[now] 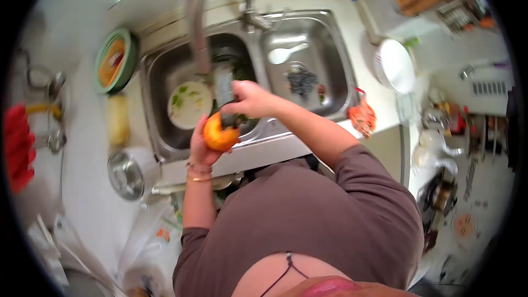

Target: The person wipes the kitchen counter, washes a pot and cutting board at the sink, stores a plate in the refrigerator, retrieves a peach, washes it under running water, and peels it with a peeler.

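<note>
My left hand (201, 146) is closed around an orange piece of pumpkin (220, 135) at the front of the sink. My right hand (250, 99) is closed just above it, gripping what looks like a knife with a wide grey blade (224, 85). The blade points away from me over the left basin, and its dark handle end is close to the pumpkin. Motion blurs the blade, so I cannot tell whether the tool touches the pumpkin. Below my hands, a white plate (190, 116) with green scraps sits in the left basin (159, 85).
The faucet (199, 33) hangs over the left basin. A white spoon (286, 54) and dark mesh cloth (302, 83) lie in the right basin. A green tub (131, 58) and steel pot (129, 179) stand left; a white bowl (397, 66) and orange netting (362, 116) are right.
</note>
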{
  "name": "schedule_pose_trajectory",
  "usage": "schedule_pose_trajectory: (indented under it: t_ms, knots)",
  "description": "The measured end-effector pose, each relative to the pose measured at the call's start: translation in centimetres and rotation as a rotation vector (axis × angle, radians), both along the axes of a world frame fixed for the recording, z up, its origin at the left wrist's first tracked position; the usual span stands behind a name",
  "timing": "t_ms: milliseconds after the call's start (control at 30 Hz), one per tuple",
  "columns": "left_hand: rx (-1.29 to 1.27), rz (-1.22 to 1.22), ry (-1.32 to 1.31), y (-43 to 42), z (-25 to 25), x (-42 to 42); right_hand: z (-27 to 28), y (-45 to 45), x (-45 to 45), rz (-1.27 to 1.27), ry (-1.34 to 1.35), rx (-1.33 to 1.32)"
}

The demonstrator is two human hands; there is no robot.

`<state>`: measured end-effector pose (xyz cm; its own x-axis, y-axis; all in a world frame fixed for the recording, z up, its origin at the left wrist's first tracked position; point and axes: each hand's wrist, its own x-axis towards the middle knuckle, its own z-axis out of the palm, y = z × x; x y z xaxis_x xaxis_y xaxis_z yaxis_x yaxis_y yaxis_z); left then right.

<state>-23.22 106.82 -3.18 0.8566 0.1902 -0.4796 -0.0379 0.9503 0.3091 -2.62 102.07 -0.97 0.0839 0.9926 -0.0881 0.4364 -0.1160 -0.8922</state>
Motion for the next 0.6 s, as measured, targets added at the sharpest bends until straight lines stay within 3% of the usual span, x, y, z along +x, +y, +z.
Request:
schedule_pose_trajectory:
  t_ms: [33,133,233,333,433,467,500,533,567,600]
  knots:
    - [-0.034,-0.023,-0.005,0.0,0.0,0.1,-1.0,0.2,0.1,0.032,0.176,0.001]
    - [-0.071,-0.141,0.01,0.5,-0.1,0.8,-0.5,-0.2,0.5,0.062,0.19,-0.036]
    - [-0.06,-0.213,0.082,0.4,-0.6,1.4,-4.0,-0.7,0.5,-0.047,0.635,-0.114]
    - [-0.118,-0.266,0.054,0.6,-1.6,1.5,-4.2,-1.1,0.7,-0.154,0.654,-0.13]
    - [-0.202,-0.347,-0.056,1.2,-2.8,0.5,-5.4,0.0,2.1,-0.408,0.21,-0.075]
    - [-0.199,-0.309,-0.027,0.7,-1.8,0.7,-5.8,0.4,2.8,-0.534,0.319,-0.206]
    - [-0.166,-0.272,-0.062,0.5,-1.5,0.8,-5.9,0.5,3.6,-0.571,0.587,-0.18]
    - [-0.09,-0.108,0.097,-0.1,-0.8,1.3,-6.1,0.5,4.1,-0.542,0.773,-0.13]
    - [-0.043,-0.129,0.038,0.4,-2.1,0.8,-5.9,0.4,4.3,-0.555,0.999,-0.138]
    - [0.008,-0.107,0.018,0.7,-1.7,0.9,-6.9,0.7,4.5,-0.542,0.731,-0.203]
